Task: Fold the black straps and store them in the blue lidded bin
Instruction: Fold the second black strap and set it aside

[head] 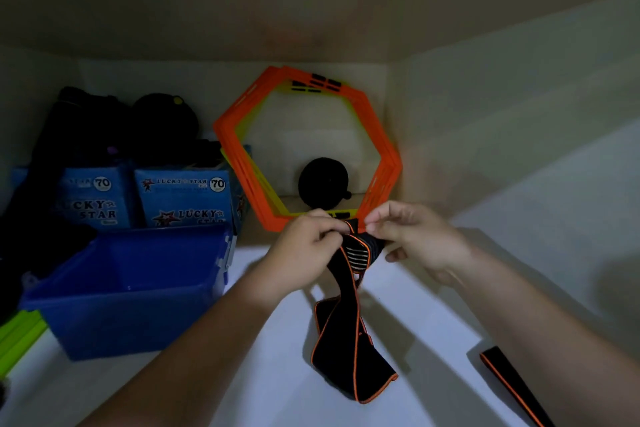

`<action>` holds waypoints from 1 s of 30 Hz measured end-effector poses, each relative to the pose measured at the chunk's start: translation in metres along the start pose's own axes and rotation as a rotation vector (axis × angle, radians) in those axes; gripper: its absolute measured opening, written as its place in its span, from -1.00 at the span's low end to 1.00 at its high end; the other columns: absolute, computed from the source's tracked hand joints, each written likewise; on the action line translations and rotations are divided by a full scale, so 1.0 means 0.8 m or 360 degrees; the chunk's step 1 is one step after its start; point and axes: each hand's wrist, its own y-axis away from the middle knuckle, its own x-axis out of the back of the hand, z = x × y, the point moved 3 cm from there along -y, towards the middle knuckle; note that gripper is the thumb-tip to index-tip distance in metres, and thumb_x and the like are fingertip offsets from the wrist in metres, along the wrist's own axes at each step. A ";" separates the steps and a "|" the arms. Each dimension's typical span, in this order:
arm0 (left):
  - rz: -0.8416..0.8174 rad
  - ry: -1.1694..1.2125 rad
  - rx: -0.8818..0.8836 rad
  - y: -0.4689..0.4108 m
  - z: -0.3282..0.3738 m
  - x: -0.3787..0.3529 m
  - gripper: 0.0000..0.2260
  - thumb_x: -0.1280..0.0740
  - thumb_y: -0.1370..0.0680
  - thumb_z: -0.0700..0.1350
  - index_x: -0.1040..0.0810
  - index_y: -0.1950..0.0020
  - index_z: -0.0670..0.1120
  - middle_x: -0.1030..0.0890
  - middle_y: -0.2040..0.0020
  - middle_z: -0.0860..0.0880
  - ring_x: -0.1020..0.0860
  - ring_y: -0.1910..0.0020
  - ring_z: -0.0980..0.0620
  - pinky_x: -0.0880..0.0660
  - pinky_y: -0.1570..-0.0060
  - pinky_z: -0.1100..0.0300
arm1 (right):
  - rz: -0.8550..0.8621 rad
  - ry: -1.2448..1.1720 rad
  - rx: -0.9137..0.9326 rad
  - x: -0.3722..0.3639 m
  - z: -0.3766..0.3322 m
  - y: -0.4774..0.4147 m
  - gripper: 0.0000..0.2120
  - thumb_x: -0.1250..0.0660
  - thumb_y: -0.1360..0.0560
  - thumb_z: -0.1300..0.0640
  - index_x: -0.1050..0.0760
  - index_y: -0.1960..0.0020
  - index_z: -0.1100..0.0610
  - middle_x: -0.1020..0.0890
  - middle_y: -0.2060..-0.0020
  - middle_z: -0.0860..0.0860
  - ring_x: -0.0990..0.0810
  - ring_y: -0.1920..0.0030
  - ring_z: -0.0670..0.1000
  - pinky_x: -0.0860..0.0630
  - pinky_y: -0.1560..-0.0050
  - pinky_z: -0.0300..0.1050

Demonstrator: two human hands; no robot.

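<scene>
A black strap with orange edging hangs from both my hands above the white shelf, its lower loops resting on the surface. My left hand pinches the strap's upper end, and my right hand pinches the same end from the right. A second black strap with orange edging lies on the shelf at the lower right, partly hidden under my right forearm. The blue bin stands open at the left, with nothing visible inside and no lid in sight.
Orange and yellow hexagonal rings lean against the back wall, with a black round object behind them. Blue Lucky Star boxes and dark bags sit behind the bin. Green bars stick out at the left edge.
</scene>
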 end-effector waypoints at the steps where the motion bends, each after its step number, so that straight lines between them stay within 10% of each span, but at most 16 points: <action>1: 0.0023 0.0030 0.0028 -0.001 0.001 0.002 -0.69 -0.24 -0.44 -0.14 -0.74 -0.03 -0.08 -0.62 0.04 -0.04 -0.60 0.01 0.06 -0.50 -0.09 0.11 | -0.0030 -0.0053 -0.0008 0.000 -0.001 0.001 -0.93 -0.37 -0.55 0.24 -0.59 0.05 0.09 -0.65 0.23 0.05 -0.59 0.26 -0.04 -0.52 0.28 -0.18; 6: 0.0246 0.0078 0.0037 -0.007 0.009 0.020 -0.77 -0.32 -0.42 -0.10 -0.75 0.06 0.01 -0.65 0.14 0.01 -0.63 0.09 0.09 -0.55 0.01 0.07 | -0.0154 0.0046 0.0243 -0.005 -0.014 0.005 -0.72 -0.52 -0.42 0.32 -0.52 -0.08 0.20 -0.64 0.18 0.04 -0.58 0.19 -0.06 -0.49 0.13 -0.13; 13: 0.0438 0.0259 -0.0042 -0.040 0.040 0.068 -0.82 -0.33 -0.52 -0.12 -0.69 0.23 -0.01 -0.70 0.19 -0.02 -0.61 0.14 0.15 -0.48 0.09 0.19 | 0.0526 0.0479 0.0722 0.024 -0.083 -0.017 -0.83 -0.48 -0.36 0.29 -0.61 0.11 0.07 -0.72 0.21 0.08 -0.70 0.16 0.09 -0.61 0.09 0.02; 18: 0.0449 -0.0185 -0.0118 -0.088 0.051 0.103 -0.86 -0.39 -0.53 -0.24 -0.74 -0.01 -0.09 -0.62 0.06 -0.03 -0.63 0.00 -0.06 -0.53 -0.08 0.13 | 0.0611 0.0372 0.0831 0.037 -0.135 -0.028 -0.92 -0.43 -0.30 0.16 -0.67 0.22 0.04 -0.73 0.30 0.07 -0.71 0.23 0.19 -0.65 0.13 0.20; 30: 0.0278 -0.0724 -0.0483 -0.120 0.090 0.133 -0.74 -0.23 -0.56 -0.32 -0.59 -0.17 -0.10 -0.49 -0.13 -0.12 -0.55 -0.11 -0.12 -0.46 -0.14 0.04 | 0.0397 0.0864 0.0977 0.036 -0.188 -0.022 -0.52 -0.14 -0.57 0.38 -0.65 -0.22 -0.04 -0.62 -0.07 -0.08 -0.58 -0.09 -0.14 -0.34 -0.01 -0.58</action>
